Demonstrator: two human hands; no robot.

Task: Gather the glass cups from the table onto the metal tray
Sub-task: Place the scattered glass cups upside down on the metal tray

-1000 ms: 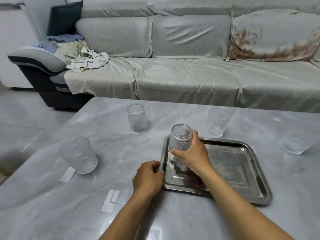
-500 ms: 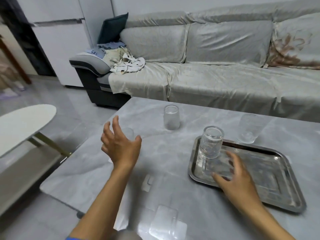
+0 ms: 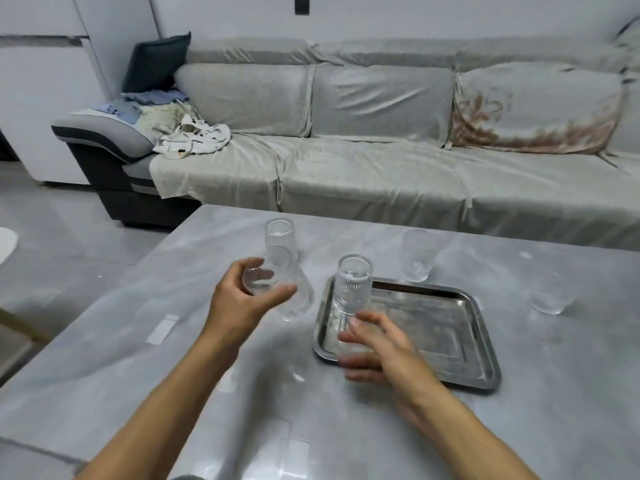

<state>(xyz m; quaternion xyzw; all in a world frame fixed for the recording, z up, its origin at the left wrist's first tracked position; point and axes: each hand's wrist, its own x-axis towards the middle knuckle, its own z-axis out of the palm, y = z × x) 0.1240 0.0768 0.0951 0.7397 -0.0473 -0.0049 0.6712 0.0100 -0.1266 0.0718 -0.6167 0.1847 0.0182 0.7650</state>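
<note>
Glass cup [image 3: 273, 289] gripped in left hand [image 3: 242, 299] — right hand [image 3: 377, 344] spread loose over tray [image 3: 450, 327]

blur: my right hand [image 3: 375, 344] fingers smeared, contact with metal tray [image 3: 481, 344] unclear | hidden: base of ribbed cup [image 3: 352, 285] behind my fingertips | cut off: both my forearms at bottom edge, sofa [image 3: 381, 147] at right
</note>
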